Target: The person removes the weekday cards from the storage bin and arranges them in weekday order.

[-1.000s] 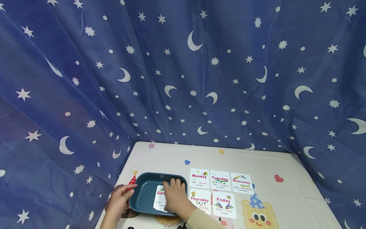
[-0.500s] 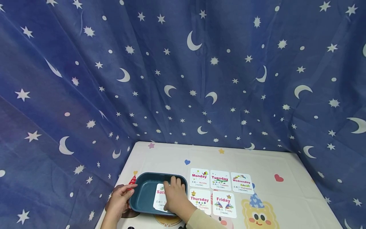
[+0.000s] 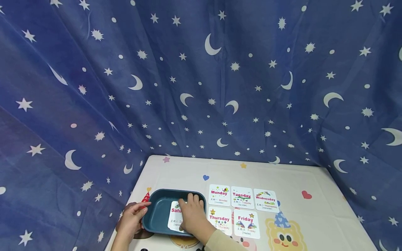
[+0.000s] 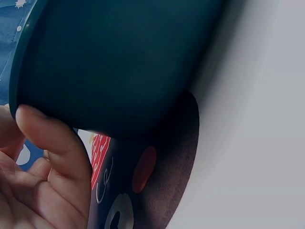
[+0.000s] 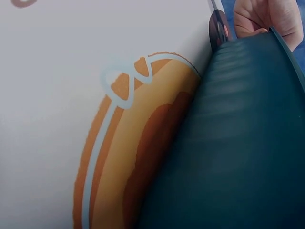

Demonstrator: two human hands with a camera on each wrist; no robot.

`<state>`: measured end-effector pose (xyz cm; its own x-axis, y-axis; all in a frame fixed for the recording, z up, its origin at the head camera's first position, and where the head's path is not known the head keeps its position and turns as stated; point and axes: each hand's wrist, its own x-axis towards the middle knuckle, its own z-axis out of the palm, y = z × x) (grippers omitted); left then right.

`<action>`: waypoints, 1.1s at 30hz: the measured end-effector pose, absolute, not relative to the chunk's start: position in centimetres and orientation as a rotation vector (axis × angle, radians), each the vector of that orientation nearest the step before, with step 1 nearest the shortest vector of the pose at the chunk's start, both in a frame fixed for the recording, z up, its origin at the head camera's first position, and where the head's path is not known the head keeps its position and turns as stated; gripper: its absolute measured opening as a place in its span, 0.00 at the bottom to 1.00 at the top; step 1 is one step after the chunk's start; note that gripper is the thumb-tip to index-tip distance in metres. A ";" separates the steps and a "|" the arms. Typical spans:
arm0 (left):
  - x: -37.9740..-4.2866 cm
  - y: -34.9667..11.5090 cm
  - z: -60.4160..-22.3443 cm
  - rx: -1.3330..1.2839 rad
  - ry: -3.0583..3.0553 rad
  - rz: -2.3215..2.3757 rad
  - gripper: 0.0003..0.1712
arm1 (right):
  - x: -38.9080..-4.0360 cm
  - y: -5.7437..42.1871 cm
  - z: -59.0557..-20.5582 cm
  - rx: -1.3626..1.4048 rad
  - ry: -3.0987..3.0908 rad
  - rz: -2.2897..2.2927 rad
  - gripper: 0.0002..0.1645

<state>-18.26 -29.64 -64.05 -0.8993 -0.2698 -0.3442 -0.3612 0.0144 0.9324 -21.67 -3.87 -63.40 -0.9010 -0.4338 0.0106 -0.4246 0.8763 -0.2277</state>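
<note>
My left hand holds the left end of a dark teal rounded plastic tray. In the left wrist view its thumb and fingers pinch the rim. A white square "Saturday" flash card lies in the tray's right half. Reaching in over the right side, my right hand has curled fingers on the card and covers its right part. The right wrist view shows only the tray's outer wall and the left hand beyond; the right fingers are hidden there.
Right of the tray lie cards in two rows: Monday, Tuesday, Wednesday, then Thursday, partly behind the right wrist, and Friday. A cartoon-printed cloth covers the table. A blue star-and-moon curtain hangs behind.
The Saturday card has shifted slightly to the left and away from me under my right hand. My left hand and the tray have stayed in place.
</note>
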 end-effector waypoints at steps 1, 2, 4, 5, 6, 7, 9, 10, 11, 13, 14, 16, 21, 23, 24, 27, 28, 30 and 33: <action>-18.2 -29.6 -64.0 -0.686 2.185 2.051 0.20 | -21.6 -3.9 -63.4 -0.697 3.012 -0.337 0.61; -18.2 -29.6 -64.0 -0.681 2.185 2.053 0.20 | -21.6 -3.9 -63.4 -0.703 3.019 -0.323 0.61; -18.2 -29.6 -64.0 -0.676 2.190 2.052 0.20 | -21.4 -3.9 -63.3 -0.712 3.029 -0.310 0.61; -18.2 -29.6 -64.0 -0.675 2.192 2.049 0.20 | -21.4 -3.8 -63.3 -0.713 3.032 -0.309 0.61; -18.2 -29.6 -64.0 -0.674 2.196 2.046 0.20 | -21.4 -3.8 -63.3 -0.713 3.033 -0.308 0.61; -18.2 -29.6 -64.0 -0.673 2.199 2.043 0.20 | -21.4 -3.8 -63.2 -0.713 3.036 -0.306 0.61; -18.2 -29.6 -64.0 -0.673 2.205 2.037 0.20 | -21.4 -3.8 -63.3 -0.711 3.038 -0.313 0.59; -18.2 -29.6 -64.0 -0.674 2.207 2.034 0.20 | -21.4 -3.8 -63.3 -0.709 3.039 -0.321 0.57; -18.1 -29.6 -64.0 -0.677 2.208 2.034 0.20 | -21.4 -3.8 -63.4 -0.706 3.042 -0.335 0.55; -18.1 -29.6 -63.9 -0.677 2.209 2.035 0.20 | -21.4 -3.8 -63.5 -0.699 3.050 -0.357 0.49; -18.1 -29.6 -63.9 -0.677 2.208 2.036 0.20 | -21.4 -3.8 -63.5 -0.696 3.054 -0.369 0.46; -18.1 -29.6 -63.9 -0.677 2.207 2.038 0.20 | -21.4 -3.8 -63.5 -0.691 3.065 -0.389 0.40; -18.1 -29.5 -63.9 -0.680 2.212 2.033 0.20 | -21.2 -3.7 -63.4 -0.691 3.083 -0.412 0.35; -18.1 -29.5 -63.9 -0.680 2.213 2.031 0.20 | -21.2 -3.7 -63.3 -0.689 3.088 -0.421 0.35; -18.1 -29.5 -63.8 -0.680 2.212 2.031 0.20 | -21.2 -3.7 -63.3 -0.686 3.091 -0.427 0.34; -18.1 -29.5 -63.9 -0.679 2.209 2.028 0.20 | -21.2 -3.7 -63.2 -0.673 3.089 -0.460 0.33; -18.1 -29.5 -63.9 -0.678 2.209 2.026 0.20 | -21.2 -3.6 -63.2 -0.666 3.088 -0.476 0.32; -18.1 -29.6 -63.9 -0.677 2.207 2.023 0.20 | -21.2 -3.6 -63.2 -0.653 3.085 -0.515 0.30; -18.2 -29.6 -63.9 -0.678 2.208 2.018 0.21 | -21.2 -3.6 -63.2 -0.645 3.087 -0.578 0.29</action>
<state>-18.15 -29.57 -63.94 -0.8998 -0.2687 -0.3438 -0.3665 0.0379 0.9296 -21.17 -3.56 -63.17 -0.9171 -0.3753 0.1344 -0.3985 0.8542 -0.3341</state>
